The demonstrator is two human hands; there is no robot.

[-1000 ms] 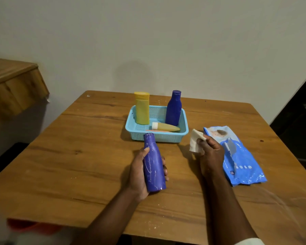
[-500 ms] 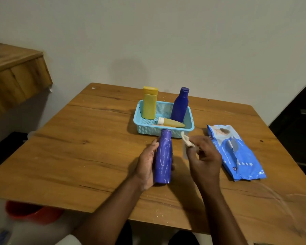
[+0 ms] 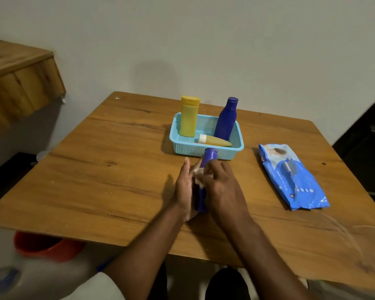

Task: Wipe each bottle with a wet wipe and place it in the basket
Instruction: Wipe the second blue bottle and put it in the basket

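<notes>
My left hand (image 3: 184, 188) holds a blue bottle (image 3: 208, 155) above the wooden table (image 3: 108, 169), cap pointing away from me toward the basket. My right hand (image 3: 222, 187) presses a white wet wipe (image 3: 198, 172) against the bottle's side and covers most of its body. Just beyond stands the light blue basket (image 3: 238, 147). It contains an upright yellow bottle (image 3: 189, 115), an upright blue bottle (image 3: 226, 119) and a small yellow tube (image 3: 214, 140) lying on its side.
A blue wet-wipe pack (image 3: 290, 176) lies on the table to the right. A wooden shelf (image 3: 15, 76) juts from the wall at left. A red tub (image 3: 46, 247) sits on the floor under the table's near-left edge.
My right hand has moved left from beside the wipe pack and brought the wipe onto the bottle. The left hand has carried the bottle a little closer to the basket.
</notes>
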